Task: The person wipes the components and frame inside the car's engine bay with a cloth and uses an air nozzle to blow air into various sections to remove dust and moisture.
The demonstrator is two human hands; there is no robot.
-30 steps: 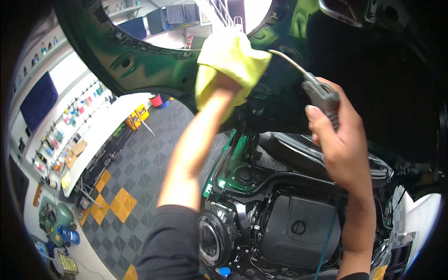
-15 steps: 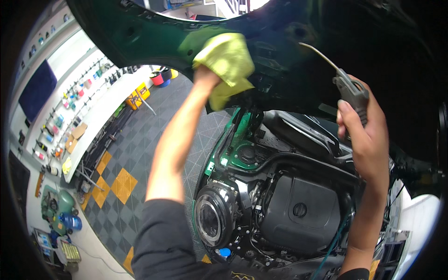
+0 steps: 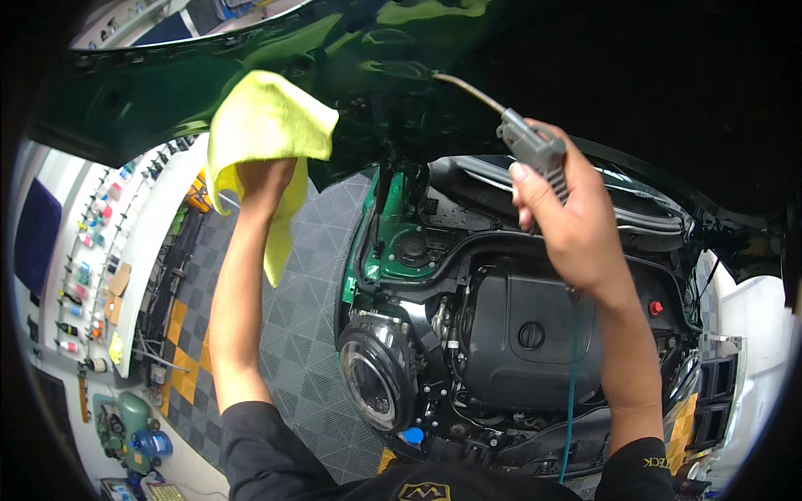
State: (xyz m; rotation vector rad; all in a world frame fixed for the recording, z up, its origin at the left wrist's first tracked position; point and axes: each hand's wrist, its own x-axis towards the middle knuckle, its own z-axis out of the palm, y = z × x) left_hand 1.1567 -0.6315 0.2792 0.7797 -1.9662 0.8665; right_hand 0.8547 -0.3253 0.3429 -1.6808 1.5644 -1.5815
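My left hand (image 3: 266, 182) is raised under a bright yellow microfibre cloth (image 3: 271, 121), which drapes over the fingers and hangs down beside the wrist. The cloth lies against or close to the dark green underside of the raised car bonnet (image 3: 150, 108); the exact contact is hidden. In my right hand (image 3: 576, 213) is a grey air blow gun (image 3: 535, 150), gripped by its handle. Its thin, bent metal nozzle points up and left at the bonnet's underside. A teal hose (image 3: 571, 392) hangs below that hand.
Below my arms is the engine bay, with a black engine cover (image 3: 535, 334), a round headlight (image 3: 373, 384) and a blue cap (image 3: 412, 435). A long white bench (image 3: 159, 250) and wall racks of bottles stand at the left, above a grey and yellow tiled floor (image 3: 305, 301).
The cloth and my left hand have moved left along the bonnet. My right hand has brought the blow gun leftward, its nozzle now nearer the cloth. The whole view has shifted.
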